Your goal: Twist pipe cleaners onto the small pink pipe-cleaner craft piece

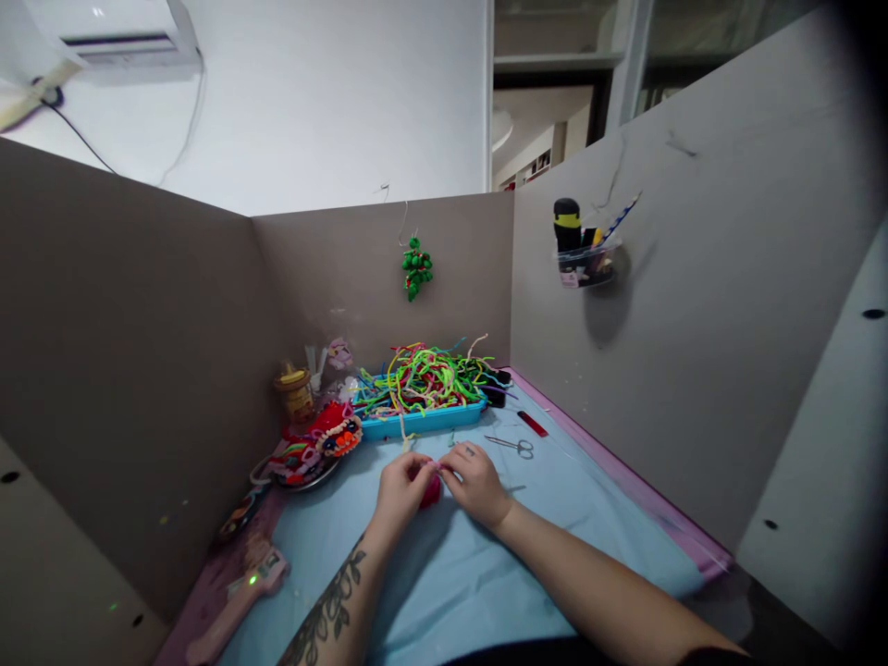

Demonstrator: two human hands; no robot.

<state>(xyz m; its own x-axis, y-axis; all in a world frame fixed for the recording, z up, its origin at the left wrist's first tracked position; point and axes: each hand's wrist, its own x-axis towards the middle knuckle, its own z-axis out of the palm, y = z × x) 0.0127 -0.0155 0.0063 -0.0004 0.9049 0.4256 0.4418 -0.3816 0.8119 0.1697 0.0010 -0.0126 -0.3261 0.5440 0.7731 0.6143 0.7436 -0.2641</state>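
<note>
My left hand (400, 488) and my right hand (477, 481) meet over the light blue mat (486, 573). Both have their fingers curled around a small red fuzzy piece (431, 491) held between them. A pale pipe cleaner strand (402, 430) rises from the hands toward the blue tray (423, 421), which is heaped with pipe cleaners in many colours. The fingertips are pinched close together, and how the red piece is shaped is hidden by them.
Small scissors (514, 446) and a red strip (533, 424) lie right of the tray. A plate of colourful craft pieces (312, 449) and a jar (296, 390) stand at the left. A pink glue gun (240, 592) lies near left. Grey cardboard walls surround the desk; a green ornament (417, 267) hangs behind.
</note>
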